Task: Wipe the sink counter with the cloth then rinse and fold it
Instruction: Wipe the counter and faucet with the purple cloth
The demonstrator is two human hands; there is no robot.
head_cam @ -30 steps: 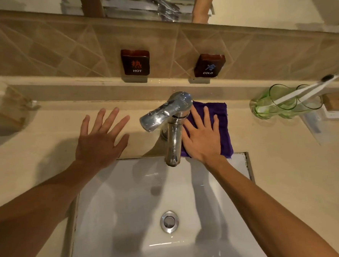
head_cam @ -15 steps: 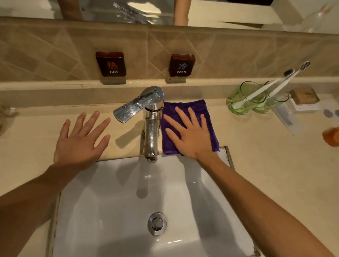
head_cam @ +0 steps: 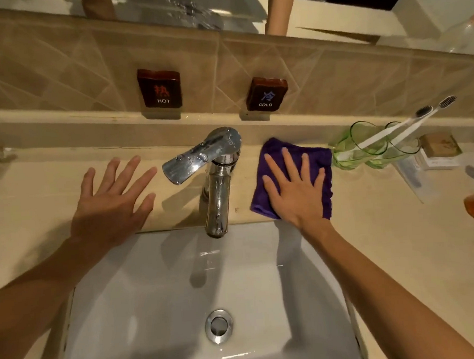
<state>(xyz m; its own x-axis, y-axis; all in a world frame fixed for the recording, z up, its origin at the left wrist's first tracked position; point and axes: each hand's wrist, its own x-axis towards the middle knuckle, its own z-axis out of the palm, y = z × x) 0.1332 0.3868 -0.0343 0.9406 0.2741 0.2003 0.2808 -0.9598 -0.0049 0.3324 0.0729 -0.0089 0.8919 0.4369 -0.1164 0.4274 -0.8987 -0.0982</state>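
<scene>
Purple cloth [head_cam: 316, 157] lies flat on the beige surface [head_cam: 373, 254], folded into a rough rectangle, fuzzy texture, edges a bit ragged. It sits just right of the chrome faucet [head_cam: 217, 191], behind the white sink [head_cam: 160, 309] rim, its right edge close to the green glass cups [head_cam: 367, 154] w/ two toothbrushes [head_cam: 404, 124] leaning in them.

Right hand [head_cam: 295, 192] is on top of the cloth, palm down, fingers spread and straight, pressing flat, not gripping. Forearm runs diagonally up from bottom right across the sink corner.

Left hand [head_cam: 109, 203] is left of the faucet, open, fingers fanned, palm down over the bare surface; can't tell if it touches. HOT [head_cam: 159, 88] and COLD [head_cam: 266, 94] plaques on the tiled wall behind.
</scene>
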